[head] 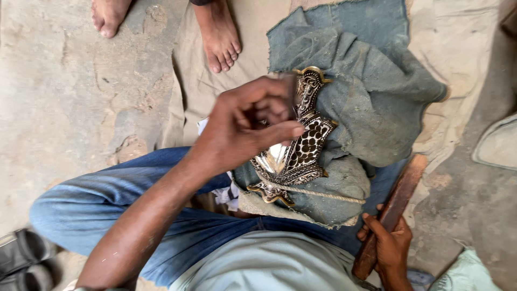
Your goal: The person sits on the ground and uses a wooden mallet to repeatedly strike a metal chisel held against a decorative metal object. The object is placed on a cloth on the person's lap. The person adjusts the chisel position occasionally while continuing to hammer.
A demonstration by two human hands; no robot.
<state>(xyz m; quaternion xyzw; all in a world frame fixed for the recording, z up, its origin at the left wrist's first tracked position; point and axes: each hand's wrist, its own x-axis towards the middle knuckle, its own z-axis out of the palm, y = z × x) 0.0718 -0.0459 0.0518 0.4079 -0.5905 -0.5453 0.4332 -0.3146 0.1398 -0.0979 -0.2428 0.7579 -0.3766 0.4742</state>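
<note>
An ornate brass piece (304,148) with pierced, dark-filled patterns lies on a grey-green cloth (371,102) spread over my lap. A thin rope (318,192) crosses its lower end. My left hand (245,121) hovers over the piece, fingers curled, with the fingertips pressing on its middle. Whether it pinches a small tool is hidden. My right hand (390,245) grips the lower end of a brown wooden stick (393,207) that slants up along my right side.
I sit on a tan sheet (463,32) on a rough concrete floor (64,97). Another person's bare feet (218,35) stand at the top. Dark sandals (24,258) lie at the lower left, a pale object (498,145) at the right edge.
</note>
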